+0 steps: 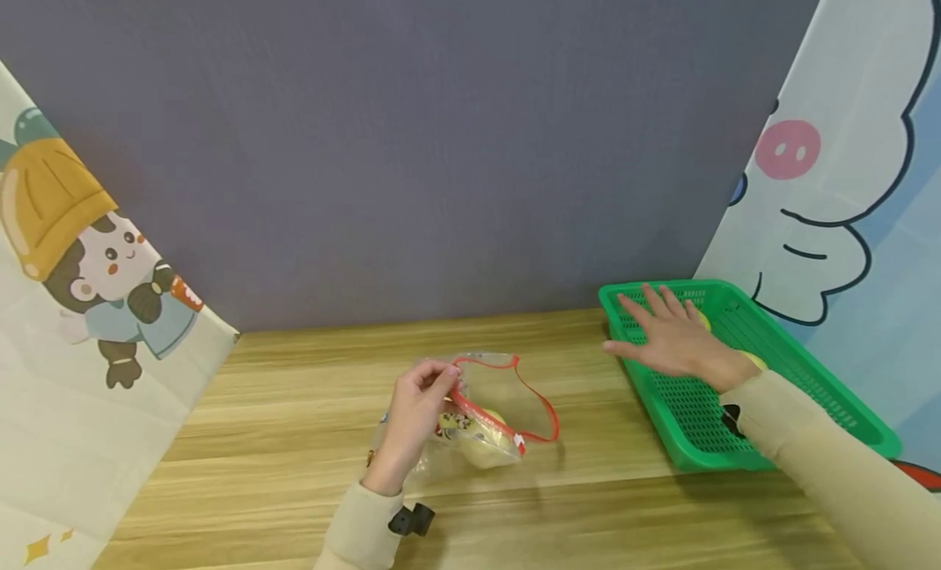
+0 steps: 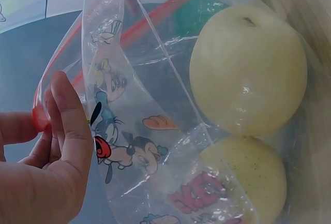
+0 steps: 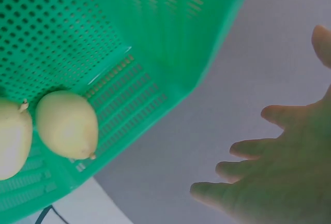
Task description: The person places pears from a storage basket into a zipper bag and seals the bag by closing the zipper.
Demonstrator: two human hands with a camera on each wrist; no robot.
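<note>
My left hand [image 1: 412, 415] pinches the red zip edge of a clear plastic bag [image 1: 456, 427] between thumb and fingers. The bag's mouth gapes toward the right, and cartoon figures are printed on its side. Two pale yellow pears, an upper pear [image 2: 248, 74] and a lower pear [image 2: 253, 182], lie inside it in the left wrist view. Over the green basket [image 1: 816, 390] my right hand [image 1: 672, 341] is spread with nothing in it. In the right wrist view, a pear [image 3: 67, 124] and another pear [image 3: 10, 138] lie side by side in the basket's end.
The wood-grain table [image 1: 279, 439] runs under the bag and basket. A grey panel [image 1: 441, 145] stands behind it. Cartoon-printed sheets flank it, a left sheet [image 1: 44, 407] and a right sheet [image 1: 867, 55].
</note>
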